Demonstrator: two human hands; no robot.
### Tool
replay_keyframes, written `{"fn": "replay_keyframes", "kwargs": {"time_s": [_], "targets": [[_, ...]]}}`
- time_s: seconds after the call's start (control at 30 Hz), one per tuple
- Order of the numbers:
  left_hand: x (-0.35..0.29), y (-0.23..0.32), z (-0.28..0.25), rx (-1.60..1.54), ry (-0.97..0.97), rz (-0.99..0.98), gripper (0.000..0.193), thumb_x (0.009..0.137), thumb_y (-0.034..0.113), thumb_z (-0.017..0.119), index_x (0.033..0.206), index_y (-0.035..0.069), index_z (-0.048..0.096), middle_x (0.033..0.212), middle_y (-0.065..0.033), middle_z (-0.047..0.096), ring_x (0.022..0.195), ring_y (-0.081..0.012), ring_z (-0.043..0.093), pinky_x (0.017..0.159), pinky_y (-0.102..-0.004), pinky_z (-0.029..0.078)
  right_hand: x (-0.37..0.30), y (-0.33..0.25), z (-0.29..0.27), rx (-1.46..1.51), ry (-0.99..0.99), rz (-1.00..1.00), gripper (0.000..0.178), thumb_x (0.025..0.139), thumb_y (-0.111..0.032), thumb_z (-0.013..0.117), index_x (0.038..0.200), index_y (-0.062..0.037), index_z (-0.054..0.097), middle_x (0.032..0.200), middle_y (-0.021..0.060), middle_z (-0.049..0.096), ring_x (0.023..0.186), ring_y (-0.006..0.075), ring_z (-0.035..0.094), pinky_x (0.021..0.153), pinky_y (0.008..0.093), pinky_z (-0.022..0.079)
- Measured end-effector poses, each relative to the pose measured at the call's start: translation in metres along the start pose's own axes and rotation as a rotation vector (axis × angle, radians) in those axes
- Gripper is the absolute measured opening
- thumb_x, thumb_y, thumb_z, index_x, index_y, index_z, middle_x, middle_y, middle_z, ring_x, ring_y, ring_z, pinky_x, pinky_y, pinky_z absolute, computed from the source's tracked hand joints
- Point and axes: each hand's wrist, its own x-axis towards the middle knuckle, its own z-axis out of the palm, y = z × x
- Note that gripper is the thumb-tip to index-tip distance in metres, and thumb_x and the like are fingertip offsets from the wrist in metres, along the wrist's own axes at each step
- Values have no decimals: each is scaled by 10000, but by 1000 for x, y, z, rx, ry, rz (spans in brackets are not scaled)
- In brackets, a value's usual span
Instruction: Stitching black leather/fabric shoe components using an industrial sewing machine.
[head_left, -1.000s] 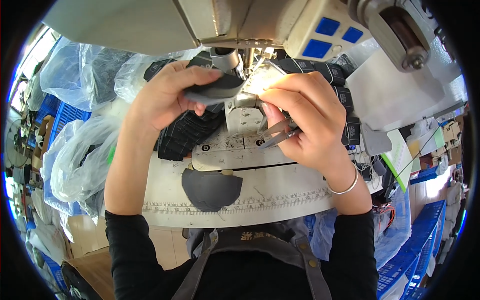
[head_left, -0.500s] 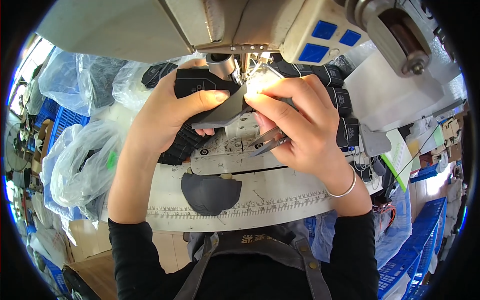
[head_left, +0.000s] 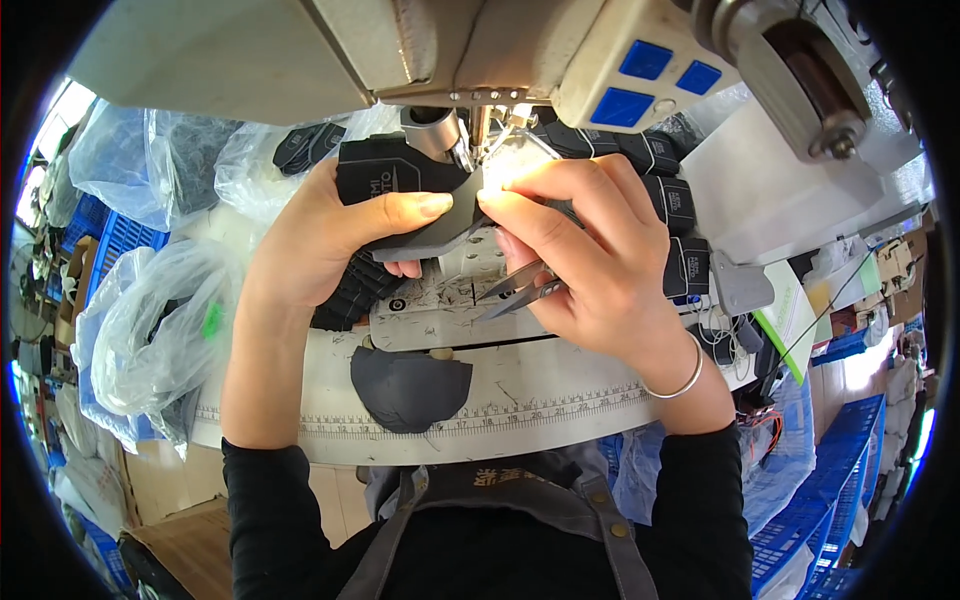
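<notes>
My left hand (head_left: 325, 235) is closed on a black padded fabric piece (head_left: 365, 172) with pale print and a grey layer along its near edge. Its thumb lies on top and the fingers are underneath. The far edge of the piece reaches to the needle and presser foot of a sewing machine (head_left: 500, 45). My right hand (head_left: 605, 255) pinches the piece's right edge with thumb and forefinger, under the bright lamp. Tucked in that same hand is a pair of small metal thread snips (head_left: 520, 295), blades pointing left. The needle tip is lost in glare.
A dark grey curved fabric piece (head_left: 412, 390) lies on the white table (head_left: 560, 385) near its printed ruler. More black pieces (head_left: 685, 265) stand behind and right of my right hand. Clear plastic bags (head_left: 160, 330) fill the left; blue crates (head_left: 820, 510) are at lower right.
The whole view has shifted slightly, so the scene sits a little further left. Both hands keep nearly the same hold, and the snips stay in my right hand.
</notes>
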Motion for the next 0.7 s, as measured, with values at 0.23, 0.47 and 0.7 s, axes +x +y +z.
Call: {"fn": "replay_keyframes", "kwargs": {"time_s": [0.23,0.47,0.7], "targets": [[3,-1,2,44,60,71,177,732,91,644,851,-29,594,683,-48,594,496,-82,524,436,-188,425,0,1,0,-13,26,-10,410,400,-72,640,804,-68,573,827,21,499,633,171,458,489,248,404],[8,0,4,-64,44,103,213,739,63,619,930,-24,588,677,-47,593,464,-58,493,394,-181,380,-1,1,-1,-4,17,4,406,404,-64,635,806,-66,574,829,21,506,640,171,469,495,247,409],[12,-6,-2,-66,30,120,200,747,75,603,916,-32,596,658,-49,590,440,-65,483,385,-182,363,-1,1,-2,6,20,-6,403,408,-55,630,807,-63,572,824,22,505,637,173,471,489,250,407]]}}
